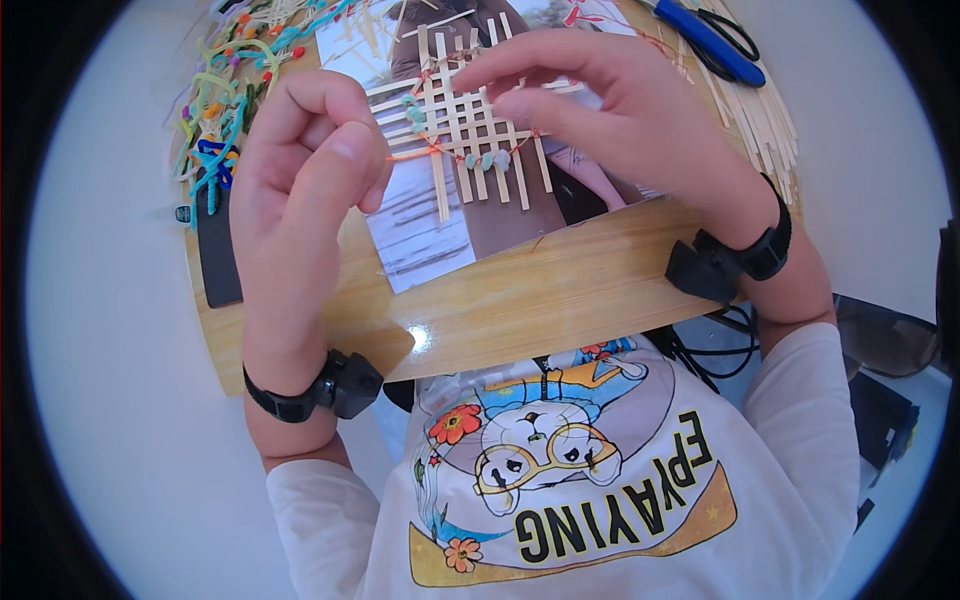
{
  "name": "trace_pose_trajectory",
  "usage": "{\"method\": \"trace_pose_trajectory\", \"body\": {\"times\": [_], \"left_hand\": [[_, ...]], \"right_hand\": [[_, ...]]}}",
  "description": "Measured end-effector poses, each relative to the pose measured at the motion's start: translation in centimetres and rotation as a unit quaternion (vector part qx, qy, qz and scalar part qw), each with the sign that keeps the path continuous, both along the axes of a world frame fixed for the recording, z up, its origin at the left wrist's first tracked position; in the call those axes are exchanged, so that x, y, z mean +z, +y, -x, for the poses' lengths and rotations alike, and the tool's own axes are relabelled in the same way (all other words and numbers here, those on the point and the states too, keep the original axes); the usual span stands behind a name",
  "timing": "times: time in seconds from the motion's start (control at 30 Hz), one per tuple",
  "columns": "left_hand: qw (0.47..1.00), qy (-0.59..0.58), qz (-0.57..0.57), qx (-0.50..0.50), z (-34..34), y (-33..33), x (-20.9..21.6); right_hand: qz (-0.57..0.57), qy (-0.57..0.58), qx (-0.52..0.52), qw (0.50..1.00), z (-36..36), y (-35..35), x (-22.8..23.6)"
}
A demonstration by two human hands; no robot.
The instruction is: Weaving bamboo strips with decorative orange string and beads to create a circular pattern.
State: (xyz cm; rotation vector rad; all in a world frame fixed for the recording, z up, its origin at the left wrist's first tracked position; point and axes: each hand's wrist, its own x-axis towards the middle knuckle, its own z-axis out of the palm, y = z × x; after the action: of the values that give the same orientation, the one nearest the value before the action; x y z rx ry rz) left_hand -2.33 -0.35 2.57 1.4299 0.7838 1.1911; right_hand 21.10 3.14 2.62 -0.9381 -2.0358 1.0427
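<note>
A woven lattice of pale flat bamboo strips (476, 130) lies on a printed photo sheet (430, 250). Small pale-green and grey tufts (487, 161) sit along its edges, with orange cord tied at the corners. From the lattice's left side an orange cord (412, 155) runs to my left hand (305, 170). That hand is closed, thumb pressed to its curled fingers, and the cord's end disappears there. My right hand (610, 110) hovers over the upper right of the lattice, thumb and fingers apart, nothing visible between them. It hides part of the weave.
Colourful fuzzy pipe cleaners (225, 125) are heaped at the table's left, by a dark flat object (217, 250). Blue-handled pliers or cutters (712, 42) lie at the far right, beside loose bamboo strips (765, 140). The wooden table's (500, 300) near edge faces me.
</note>
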Motion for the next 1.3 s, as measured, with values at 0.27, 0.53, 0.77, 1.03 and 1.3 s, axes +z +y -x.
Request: {"method": "trace_pose_trajectory", "body": {"times": [0.27,0.53,0.77,1.03,1.3], "left_hand": [[1.000,0.007,-0.013,0.002,-0.5,0.1,-0.2],[0.999,0.039,-0.029,0.002,0.0,-0.2,-0.2],[0.998,0.059,-0.011,0.018,-0.4,-0.4,-0.1],[0.990,0.101,-0.090,0.039,-0.1,0.8,-0.4],[0.828,0.454,-0.329,0.021,0.1,1.9,-0.3]], "right_hand": [[0.121,0.102,0.080,0.984,3.4,0.5,-0.6],[0.108,0.124,0.071,0.984,3.8,-0.2,-2.6],[0.251,0.132,0.105,0.953,3.4,0.2,-1.2],[0.317,0.175,0.113,0.925,2.0,1.4,0.4],[0.345,0.285,0.117,0.886,1.4,1.7,0.7]]}}
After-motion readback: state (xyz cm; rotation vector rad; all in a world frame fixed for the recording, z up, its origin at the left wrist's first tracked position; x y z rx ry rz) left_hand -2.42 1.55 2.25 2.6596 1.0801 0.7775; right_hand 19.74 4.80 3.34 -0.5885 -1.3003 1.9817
